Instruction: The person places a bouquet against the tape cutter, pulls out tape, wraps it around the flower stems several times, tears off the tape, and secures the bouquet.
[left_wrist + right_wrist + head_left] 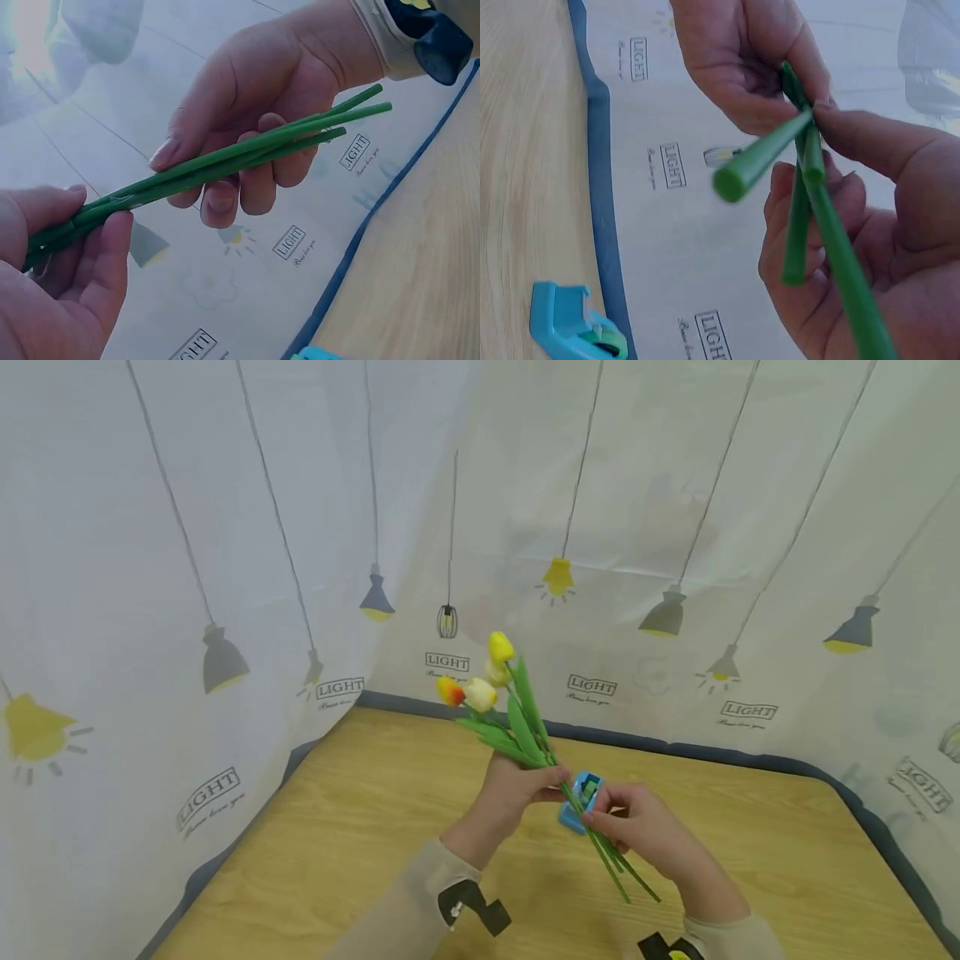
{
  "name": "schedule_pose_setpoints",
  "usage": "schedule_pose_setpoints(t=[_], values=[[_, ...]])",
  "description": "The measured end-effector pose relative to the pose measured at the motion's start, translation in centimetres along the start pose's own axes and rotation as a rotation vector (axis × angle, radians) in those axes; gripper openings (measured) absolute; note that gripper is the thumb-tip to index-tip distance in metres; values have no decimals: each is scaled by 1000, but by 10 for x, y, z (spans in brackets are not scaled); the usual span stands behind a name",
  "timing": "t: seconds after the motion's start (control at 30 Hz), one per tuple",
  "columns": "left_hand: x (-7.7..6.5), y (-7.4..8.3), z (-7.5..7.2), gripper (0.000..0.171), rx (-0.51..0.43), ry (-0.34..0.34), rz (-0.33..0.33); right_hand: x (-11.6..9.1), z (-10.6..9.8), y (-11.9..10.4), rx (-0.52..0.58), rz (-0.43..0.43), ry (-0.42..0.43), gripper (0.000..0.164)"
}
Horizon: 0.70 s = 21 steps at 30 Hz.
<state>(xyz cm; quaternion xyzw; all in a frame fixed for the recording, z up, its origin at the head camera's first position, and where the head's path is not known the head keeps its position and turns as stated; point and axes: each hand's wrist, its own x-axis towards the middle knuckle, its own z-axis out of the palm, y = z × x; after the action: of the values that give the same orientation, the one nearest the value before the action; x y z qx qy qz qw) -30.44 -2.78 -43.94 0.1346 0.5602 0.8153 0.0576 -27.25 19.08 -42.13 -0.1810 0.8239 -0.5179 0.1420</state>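
A bunch of artificial tulips [525, 727] leans up to the left in the head view, with yellow, cream and orange-red blooms and green leaves. My left hand [506, 789] grips the stems just below the leaves. Lower down, my right hand [637, 818] pinches the same stems between thumb and fingers. Bare stem ends stick out past it, seen end-on in the right wrist view. In the left wrist view, a small glossy patch shows on the stems [210, 165] between the hands. A blue tape dispenser [573, 818] stands on the table behind the stems, partly covered by them.
The wood-grain table [360, 827] has a dark blue edge strip [600, 735] along its back and sides. A pale cloth [510, 552] printed with hanging lamps and the word LIGHT rises behind it. Each wrist wears a black strap mount [472, 902].
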Motion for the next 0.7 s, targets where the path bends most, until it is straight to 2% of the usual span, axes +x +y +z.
schedule_pose_setpoints(t=[0.23,0.4,0.7], values=[[-7,16,4,28,36,1,25,-6,11,-16,60,-4,3,29],[-12,23,4,33,90,-13,63,-11,19,-23,113,-65,1,29],[-20,32,4,31,137,46,59,-14,43,-34,28,-88,157,20]])
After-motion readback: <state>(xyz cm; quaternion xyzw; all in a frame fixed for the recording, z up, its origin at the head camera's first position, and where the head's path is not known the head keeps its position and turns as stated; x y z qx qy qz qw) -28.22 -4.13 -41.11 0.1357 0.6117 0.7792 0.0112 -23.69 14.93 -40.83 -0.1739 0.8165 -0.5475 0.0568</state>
